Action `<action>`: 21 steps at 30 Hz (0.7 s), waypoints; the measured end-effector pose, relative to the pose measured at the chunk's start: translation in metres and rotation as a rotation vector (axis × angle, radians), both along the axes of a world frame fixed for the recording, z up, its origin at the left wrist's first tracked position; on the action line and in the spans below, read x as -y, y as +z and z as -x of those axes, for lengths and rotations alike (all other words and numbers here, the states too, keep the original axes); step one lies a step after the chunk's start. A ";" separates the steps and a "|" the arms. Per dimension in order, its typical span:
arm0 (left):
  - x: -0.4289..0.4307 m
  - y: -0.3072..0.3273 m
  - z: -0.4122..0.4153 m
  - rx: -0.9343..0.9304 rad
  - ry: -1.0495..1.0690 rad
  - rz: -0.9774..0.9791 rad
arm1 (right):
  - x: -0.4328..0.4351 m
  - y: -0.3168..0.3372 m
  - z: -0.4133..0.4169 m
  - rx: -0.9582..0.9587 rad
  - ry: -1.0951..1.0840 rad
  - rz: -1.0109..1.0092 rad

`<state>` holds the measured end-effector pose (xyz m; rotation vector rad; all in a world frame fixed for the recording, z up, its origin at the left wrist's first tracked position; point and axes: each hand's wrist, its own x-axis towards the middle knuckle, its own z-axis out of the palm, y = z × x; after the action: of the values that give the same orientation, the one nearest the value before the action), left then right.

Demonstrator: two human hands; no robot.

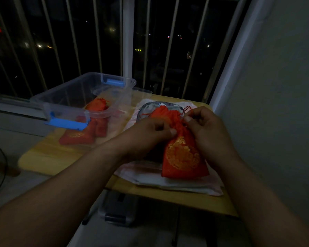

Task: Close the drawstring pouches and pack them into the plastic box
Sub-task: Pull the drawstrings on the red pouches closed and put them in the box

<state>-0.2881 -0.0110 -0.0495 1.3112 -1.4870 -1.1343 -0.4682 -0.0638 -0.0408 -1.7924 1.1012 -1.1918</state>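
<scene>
Presently the red fabric drawstring pouch [184, 157], satin-like and worked with a round gold motif, sits at centre right of the frame. Its base rests on a pale creased sheet [168, 183], and its neck is gathered into soft folds.

The left hand [148, 135] pinches that neck between thumb and curled fingers. The right hand [206, 130] pinches it from the opposite side, with thin red cords [187, 108] looping just beyond its fingertips. Both hands cover much of the neck, so the degree of closure cannot be told.

Directly behind the pouch lies a greyish oval item [144, 108], partly hidden; its kind is not discernible.

To the left, apart from the sheet, stands a clear rectangular plastic box [64, 93] with blue latches and no lid on it. It contains several more red pouches [97, 106], seen through its glossy wall.

Box and sheet both stand on a yellow wooden table top [43, 157] with rounded corners. Beneath the table is a dark grey hard-shelled object [118, 209], blurred.

Pale metal window bars [98, 41] fill the upper frame against darkness, and a plain matt wall [275, 104] occupies the right.
</scene>
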 end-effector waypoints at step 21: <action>-0.006 0.003 -0.010 -0.416 0.453 -0.050 | 0.011 0.055 -0.063 0.407 0.175 -0.408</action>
<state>-0.2778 -0.0055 -0.0460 1.2659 -0.8137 -1.0622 -0.4055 -0.0751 0.0147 -1.2396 0.8536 -1.0730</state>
